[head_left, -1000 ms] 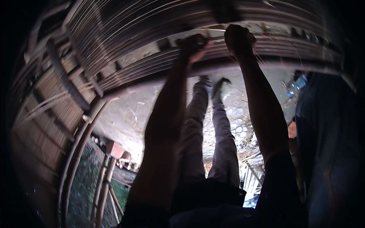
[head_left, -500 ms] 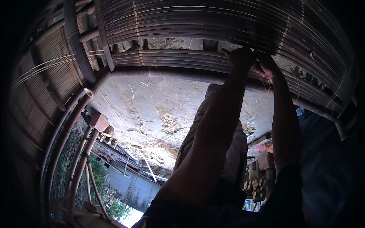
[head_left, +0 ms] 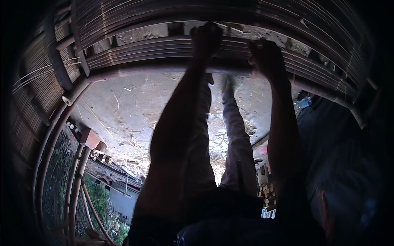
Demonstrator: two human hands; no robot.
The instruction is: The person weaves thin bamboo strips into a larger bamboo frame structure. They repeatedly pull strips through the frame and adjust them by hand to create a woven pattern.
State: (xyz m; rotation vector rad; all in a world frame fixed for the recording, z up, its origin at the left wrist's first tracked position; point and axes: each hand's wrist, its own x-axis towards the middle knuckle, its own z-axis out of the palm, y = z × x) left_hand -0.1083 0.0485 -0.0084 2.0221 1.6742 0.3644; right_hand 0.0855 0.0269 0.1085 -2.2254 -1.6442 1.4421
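Observation:
A slatted bamboo platform [head_left: 184,10] spans the top of the view, with a narrower strip of slats [head_left: 143,50] nearer me across a gap. Along the near edge runs a thick dark bamboo pole [head_left: 135,69]. My left hand [head_left: 207,39] is closed at the gap, over the far side of the narrow strip. To its right, my right hand [head_left: 267,57] has its fingers curled above the strip, apart from the left. Both hands are in deep shadow, so what they hold cannot be made out. Thin orange strands hang close to the right hand.
Bamboo poles [head_left: 49,151] and a slatted panel [head_left: 30,94] rise at the left. Cut bamboo ends [head_left: 267,194] are stacked behind my legs. The floor [head_left: 123,102] carries straw scraps. A clear plastic bottle [head_left: 303,103] lies right, by dark cloth [head_left: 332,143].
My hands, together before, are now apart, the left one farther left along the gap. The view has shifted, and both my legs now show, one foot blurred.

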